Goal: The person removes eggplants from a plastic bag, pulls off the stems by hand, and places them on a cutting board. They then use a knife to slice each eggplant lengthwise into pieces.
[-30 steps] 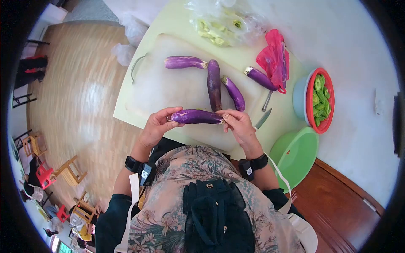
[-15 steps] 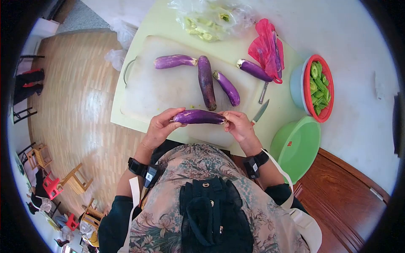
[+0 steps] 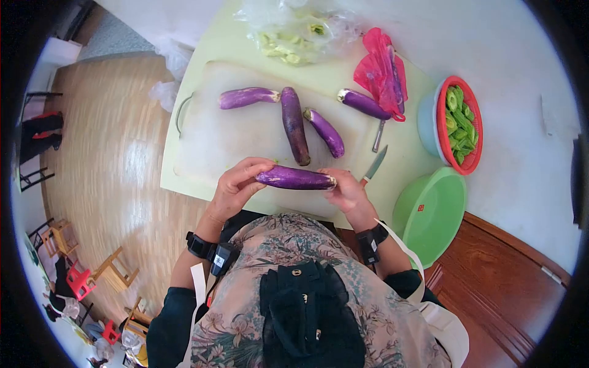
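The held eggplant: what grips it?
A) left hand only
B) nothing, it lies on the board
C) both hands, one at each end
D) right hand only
C: the left hand grips one end of the eggplant and the right hand grips the other.

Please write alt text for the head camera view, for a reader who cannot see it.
A person holds a purple eggplant by its two ends, left hand and right hand, above a white cutting board. More eggplants lie on the board, a knife lies to its right, and a red strainer holds green vegetable pieces.
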`<act>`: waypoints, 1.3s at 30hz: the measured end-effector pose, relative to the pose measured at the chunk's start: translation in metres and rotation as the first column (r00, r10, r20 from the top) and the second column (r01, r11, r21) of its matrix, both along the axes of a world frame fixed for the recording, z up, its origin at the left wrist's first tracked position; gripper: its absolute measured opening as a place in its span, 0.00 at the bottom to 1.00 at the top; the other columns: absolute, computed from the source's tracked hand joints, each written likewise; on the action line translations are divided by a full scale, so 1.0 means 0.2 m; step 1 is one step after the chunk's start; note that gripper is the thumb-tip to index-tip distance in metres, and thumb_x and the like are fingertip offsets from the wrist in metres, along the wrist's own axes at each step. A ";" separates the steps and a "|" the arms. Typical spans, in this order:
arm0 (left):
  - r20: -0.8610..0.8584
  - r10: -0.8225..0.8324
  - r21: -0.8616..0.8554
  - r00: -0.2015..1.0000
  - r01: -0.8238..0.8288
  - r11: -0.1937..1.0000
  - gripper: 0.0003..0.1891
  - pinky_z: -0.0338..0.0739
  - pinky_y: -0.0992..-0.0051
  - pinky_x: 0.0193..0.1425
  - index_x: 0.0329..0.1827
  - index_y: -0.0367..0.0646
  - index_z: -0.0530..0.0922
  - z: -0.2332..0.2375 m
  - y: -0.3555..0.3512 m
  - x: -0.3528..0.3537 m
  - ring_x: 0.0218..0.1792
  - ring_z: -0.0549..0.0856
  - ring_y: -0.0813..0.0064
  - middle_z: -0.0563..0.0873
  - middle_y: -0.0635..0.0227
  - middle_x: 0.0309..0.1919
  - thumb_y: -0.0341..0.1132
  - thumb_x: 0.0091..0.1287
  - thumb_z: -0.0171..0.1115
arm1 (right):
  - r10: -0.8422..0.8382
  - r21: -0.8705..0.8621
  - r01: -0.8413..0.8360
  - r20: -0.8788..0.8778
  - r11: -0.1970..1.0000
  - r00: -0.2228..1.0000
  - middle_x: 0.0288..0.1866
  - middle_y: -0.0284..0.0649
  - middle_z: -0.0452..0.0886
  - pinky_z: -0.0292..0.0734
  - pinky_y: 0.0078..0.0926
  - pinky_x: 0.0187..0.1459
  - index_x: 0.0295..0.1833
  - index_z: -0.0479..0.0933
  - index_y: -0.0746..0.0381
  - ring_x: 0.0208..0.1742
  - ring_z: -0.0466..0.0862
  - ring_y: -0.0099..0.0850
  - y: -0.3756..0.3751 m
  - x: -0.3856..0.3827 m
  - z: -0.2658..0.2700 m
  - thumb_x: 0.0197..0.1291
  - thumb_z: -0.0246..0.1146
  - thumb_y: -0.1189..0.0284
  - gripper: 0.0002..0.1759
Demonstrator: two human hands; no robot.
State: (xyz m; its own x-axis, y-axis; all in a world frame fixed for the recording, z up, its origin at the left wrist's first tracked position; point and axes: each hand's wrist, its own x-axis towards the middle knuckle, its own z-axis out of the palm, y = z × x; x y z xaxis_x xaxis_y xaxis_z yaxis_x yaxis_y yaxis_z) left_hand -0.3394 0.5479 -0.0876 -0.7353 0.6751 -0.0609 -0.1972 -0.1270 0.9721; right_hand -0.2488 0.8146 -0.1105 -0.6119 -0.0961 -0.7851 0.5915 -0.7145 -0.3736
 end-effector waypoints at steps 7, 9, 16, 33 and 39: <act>0.131 0.061 0.082 0.990 -0.072 0.994 0.22 0.76 0.75 0.58 0.58 0.38 0.76 -0.01 0.06 0.01 0.58 0.76 0.71 0.77 0.61 0.55 0.16 0.60 0.58 | -0.037 0.022 0.042 -0.206 0.999 0.978 0.34 0.37 0.82 0.76 0.23 0.28 0.46 0.79 0.69 0.30 0.80 0.23 -0.11 -0.07 0.02 0.63 0.59 0.73 0.11; 0.157 0.094 0.098 0.983 -0.110 0.989 0.22 0.75 0.75 0.58 0.59 0.37 0.76 -0.05 0.03 0.01 0.57 0.76 0.72 0.77 0.62 0.54 0.16 0.60 0.59 | 0.071 0.190 -0.030 -0.213 0.981 0.974 0.35 0.37 0.82 0.77 0.23 0.29 0.46 0.79 0.68 0.31 0.80 0.23 -0.09 -0.10 0.04 0.63 0.59 0.73 0.11; 0.122 0.365 -0.099 0.923 -0.354 0.930 0.22 0.72 0.76 0.60 0.59 0.35 0.75 -0.15 -0.16 -0.07 0.53 0.77 0.76 0.78 0.66 0.53 0.17 0.60 0.60 | 0.117 0.563 0.022 -0.209 0.826 0.971 0.36 0.35 0.82 0.77 0.21 0.28 0.42 0.80 0.65 0.32 0.80 0.22 0.13 -0.24 0.03 0.62 0.61 0.71 0.09; -0.745 0.061 -0.440 0.664 -0.557 0.704 0.18 0.65 0.62 0.60 0.46 0.43 0.79 -0.16 -0.09 -0.10 0.57 0.75 0.58 0.79 0.61 0.53 0.21 0.51 0.64 | 0.672 0.878 0.343 -0.032 -0.335 0.740 0.49 0.42 0.80 0.70 0.39 0.55 0.47 0.78 0.61 0.53 0.76 0.42 0.39 -0.58 -0.02 0.52 0.62 0.76 0.14; -0.745 0.094 -0.423 0.660 -0.576 0.699 0.16 0.66 0.63 0.59 0.46 0.43 0.79 -0.15 -0.11 -0.12 0.56 0.76 0.58 0.79 0.62 0.51 0.21 0.53 0.62 | 0.458 0.741 -0.182 0.567 -0.646 0.685 0.57 0.40 0.75 0.65 0.46 0.56 0.59 0.72 0.56 0.60 0.71 0.40 0.51 -0.66 -0.03 0.45 0.67 0.75 0.30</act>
